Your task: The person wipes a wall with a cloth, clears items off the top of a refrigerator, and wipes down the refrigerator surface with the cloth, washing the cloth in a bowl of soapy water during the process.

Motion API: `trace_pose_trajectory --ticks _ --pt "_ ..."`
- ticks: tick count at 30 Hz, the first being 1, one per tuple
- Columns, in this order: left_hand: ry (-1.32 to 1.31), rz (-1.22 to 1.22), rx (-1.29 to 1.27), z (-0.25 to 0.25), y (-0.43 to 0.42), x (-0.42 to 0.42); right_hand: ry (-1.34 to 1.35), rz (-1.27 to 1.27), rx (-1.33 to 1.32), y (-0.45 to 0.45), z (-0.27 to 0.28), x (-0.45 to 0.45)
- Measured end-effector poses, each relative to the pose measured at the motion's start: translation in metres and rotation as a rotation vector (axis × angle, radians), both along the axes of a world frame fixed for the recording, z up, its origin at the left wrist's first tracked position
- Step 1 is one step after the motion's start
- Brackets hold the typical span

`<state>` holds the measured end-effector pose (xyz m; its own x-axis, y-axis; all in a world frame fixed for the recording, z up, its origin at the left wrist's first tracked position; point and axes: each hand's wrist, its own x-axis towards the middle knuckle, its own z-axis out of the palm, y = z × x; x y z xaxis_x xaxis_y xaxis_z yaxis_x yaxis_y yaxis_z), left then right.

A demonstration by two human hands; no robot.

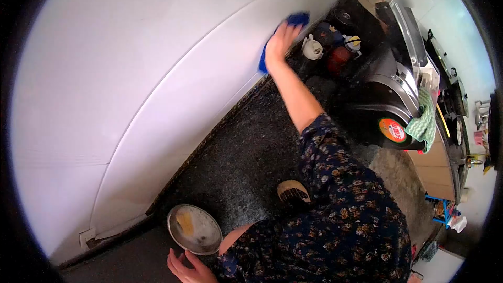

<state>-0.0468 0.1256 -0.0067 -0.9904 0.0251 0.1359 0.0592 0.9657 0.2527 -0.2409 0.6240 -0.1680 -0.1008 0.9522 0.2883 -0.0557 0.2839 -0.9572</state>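
Note:
My right hand (280,44) reaches up and presses a blue cloth (297,19) flat against the white wall (209,68), just above the dark speckled surface (230,147). The cloth shows past the fingertips and along the hand's edge. My left hand (191,268) is low in the view with its fingers apart. It is beside a round metal dish (216,236) that holds a yellowish piece (184,222). I cannot tell whether a fingertip touches the rim.
A white-topped container (313,48) and a red jar (339,58) stand right of my right hand. Farther right is a black appliance (367,118) with a round orange sticker and a green cloth (423,120). A tan rounded object (293,191) lies near my sleeve.

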Motion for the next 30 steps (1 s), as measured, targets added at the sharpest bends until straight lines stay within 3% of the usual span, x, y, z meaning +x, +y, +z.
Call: trace_pose_trajectory --ticks 1,2,4,6,9,12,15,18,19,20,24,26,30 --pt "-0.009 -0.001 -0.025 -0.001 0.003 -0.002 0.118 0.011 0.030 -0.007 0.052 0.007" --pt "-0.021 -0.001 -0.049 -0.001 0.002 -0.003 0.046 0.063 0.188 0.013 0.061 0.006" --pt "-0.050 0.000 -0.045 -0.005 0.008 -0.008 0.183 0.010 0.491 0.046 0.080 -0.003" --pt "-0.076 -0.003 -0.060 -0.006 0.013 -0.013 -0.539 -0.522 0.887 0.128 0.023 -0.014" --pt "-0.119 0.017 -0.078 -0.007 0.015 -0.016 -0.564 -0.179 0.298 0.161 -0.017 -0.002" --pt "-0.129 0.010 -0.071 -0.011 0.015 -0.018 -0.623 -0.149 0.036 0.126 -0.033 0.006" --pt "-0.110 -0.058 -0.109 -0.018 0.004 -0.020 -0.110 -0.141 -0.339 0.111 -0.042 0.001" --pt "-0.137 -0.003 -0.088 -0.026 -0.013 -0.011 -0.176 -0.189 -0.241 0.104 -0.077 -0.007" --pt "-0.105 0.013 -0.091 -0.023 -0.007 -0.010 -0.445 -0.113 -0.105 0.087 -0.065 -0.001" --pt "-0.071 0.027 -0.098 -0.021 -0.002 -0.011 0.066 -0.155 -0.247 0.051 -0.037 -0.007" --pt "-0.059 0.083 -0.015 -0.009 -0.003 -0.014 -0.024 -0.104 0.574 -0.061 0.014 -0.024" --pt "-0.025 0.102 0.009 -0.010 -0.001 -0.015 0.072 0.089 0.525 -0.135 0.015 -0.035" --pt "0.000 0.111 0.037 -0.008 -0.001 -0.016 0.010 0.677 0.839 -0.266 0.008 -0.026"
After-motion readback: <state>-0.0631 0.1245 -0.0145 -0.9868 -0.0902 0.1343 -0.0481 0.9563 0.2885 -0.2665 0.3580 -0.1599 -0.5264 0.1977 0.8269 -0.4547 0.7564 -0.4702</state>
